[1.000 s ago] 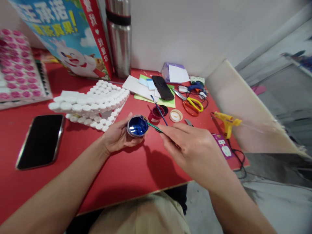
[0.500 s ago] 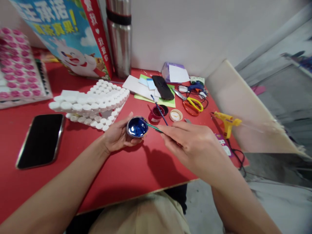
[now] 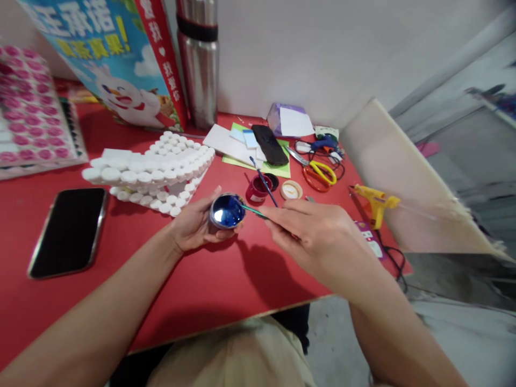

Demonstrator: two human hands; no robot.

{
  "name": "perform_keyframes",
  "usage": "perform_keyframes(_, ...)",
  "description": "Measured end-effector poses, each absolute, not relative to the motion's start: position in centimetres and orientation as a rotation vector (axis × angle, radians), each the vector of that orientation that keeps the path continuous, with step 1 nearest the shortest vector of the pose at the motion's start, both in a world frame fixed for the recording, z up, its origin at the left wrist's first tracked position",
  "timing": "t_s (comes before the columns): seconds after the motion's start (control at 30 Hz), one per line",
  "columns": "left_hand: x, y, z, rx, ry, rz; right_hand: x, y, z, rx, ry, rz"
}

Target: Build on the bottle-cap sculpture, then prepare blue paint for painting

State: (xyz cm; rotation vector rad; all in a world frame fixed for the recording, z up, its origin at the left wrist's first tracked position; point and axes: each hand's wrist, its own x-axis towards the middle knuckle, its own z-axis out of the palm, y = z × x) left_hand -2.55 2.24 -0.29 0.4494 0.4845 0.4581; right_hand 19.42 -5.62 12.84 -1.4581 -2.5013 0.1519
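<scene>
My left hand (image 3: 197,223) is wrapped round a small jar of blue paint (image 3: 227,211), held up above the red table with its mouth towards me. In my right hand (image 3: 310,228) I pinch a thin green paintbrush (image 3: 253,210). Its tip reaches over the right rim into the jar, where the dark blue hides the bristles. Just beyond my hands stands a red paint jar (image 3: 258,189) with a blue-handled brush (image 3: 264,181) leaning in it. A pale round lid (image 3: 291,190) lies beside that jar.
Left of my hands sit a white structure of round pieces (image 3: 153,172) and a phone (image 3: 68,231). Scissors (image 3: 316,172), a dark phone-shaped object (image 3: 269,144) and a yellow glue gun (image 3: 377,203) lie right. A steel flask (image 3: 199,75) stands behind; the table's front edge (image 3: 226,327) is near me.
Both hands, the paint jar and the green brush stay in almost the same place. Only the shine on the blue paint has shifted slightly.
</scene>
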Motion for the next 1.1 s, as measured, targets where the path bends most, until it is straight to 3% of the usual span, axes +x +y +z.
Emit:
perform_keyframes(0.57,-2.4,2.4,0.2,0.291,0.522,0.519,19.1,-5.6,13.9,-1.431,-2.715,0.119)
perform_keyframes(0.93,-2.4,2.5,0.4,0.290,0.555,0.598,19.2,-6.9,15.4,-1.737,-2.687,0.252)
perform_keyframes(1.1,-2.3,2.5,0.4,0.262,0.650,0.641,19.8,-6.3,16.0,-1.680,-2.734,0.221)
